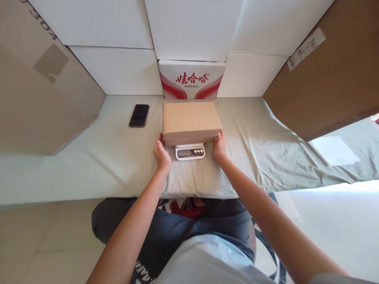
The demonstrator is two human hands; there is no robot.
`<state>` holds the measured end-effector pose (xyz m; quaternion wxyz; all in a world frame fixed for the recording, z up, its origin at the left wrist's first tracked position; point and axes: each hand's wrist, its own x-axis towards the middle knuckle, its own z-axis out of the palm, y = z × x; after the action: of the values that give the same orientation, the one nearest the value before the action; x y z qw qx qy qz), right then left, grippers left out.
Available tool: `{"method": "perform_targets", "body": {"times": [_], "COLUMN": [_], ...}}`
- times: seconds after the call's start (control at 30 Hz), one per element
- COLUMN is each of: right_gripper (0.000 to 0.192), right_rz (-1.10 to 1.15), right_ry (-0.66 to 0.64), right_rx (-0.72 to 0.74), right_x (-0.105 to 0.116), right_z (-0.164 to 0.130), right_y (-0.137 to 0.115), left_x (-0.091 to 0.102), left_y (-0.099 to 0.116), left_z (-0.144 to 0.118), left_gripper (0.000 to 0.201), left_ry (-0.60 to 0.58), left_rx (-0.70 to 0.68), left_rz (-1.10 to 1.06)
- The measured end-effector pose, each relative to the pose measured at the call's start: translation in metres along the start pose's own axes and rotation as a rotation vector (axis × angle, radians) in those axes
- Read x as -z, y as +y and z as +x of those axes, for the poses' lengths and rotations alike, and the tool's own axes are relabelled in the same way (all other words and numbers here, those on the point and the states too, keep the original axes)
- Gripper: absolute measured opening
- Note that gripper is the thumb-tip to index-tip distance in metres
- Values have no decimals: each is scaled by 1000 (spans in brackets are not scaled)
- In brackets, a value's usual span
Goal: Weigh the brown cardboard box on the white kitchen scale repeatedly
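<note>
At twelve o'clock from us, our left hand and right hand grasp the short ends of the plain brown cardboard box, its long axis crosswise, atop the small white digital scale.

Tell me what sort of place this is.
Probably a makeshift home packing spot: a cardboard box sits on a small digital scale atop a cloth-covered surface, walled by white cartons.

Open cloth either side; phone left, cartons block behind
</note>
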<state>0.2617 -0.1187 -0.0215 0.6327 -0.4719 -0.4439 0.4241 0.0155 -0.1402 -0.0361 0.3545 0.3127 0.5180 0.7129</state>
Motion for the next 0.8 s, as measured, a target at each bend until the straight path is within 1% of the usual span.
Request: {"method": "perform_targets", "body": {"times": [0.1, 0.17, 0.3, 0.43, 0.57, 0.8], "right_gripper": [49, 49, 51, 50, 49, 46], "right_rz": [24, 43, 82, 122, 157, 224], "right_ry": [84, 106, 100, 88, 92, 129], "right_rx": [-30, -43, -58, -43, -39, -68], "right_x": [-4, -7, -11, -14, -15, -16], "right_z": [4, 7, 12, 16, 19, 24], "right_y": [0, 1, 1, 2, 1, 3], "left_x": [-2, -2, -2, -2, -3, -3], "left_y": [-2, -4, -8, -12, -11, -5], "left_z": [6, 11, 21, 30, 33, 28], "left_gripper": [67, 67, 68, 74, 76, 64], "left_ry": [3, 2, 25, 2, 19, 11], "left_rx": [-8, -25, -49, -81, -104, -167], "left_rz": [-7, -6, 23, 49, 80, 109]}}
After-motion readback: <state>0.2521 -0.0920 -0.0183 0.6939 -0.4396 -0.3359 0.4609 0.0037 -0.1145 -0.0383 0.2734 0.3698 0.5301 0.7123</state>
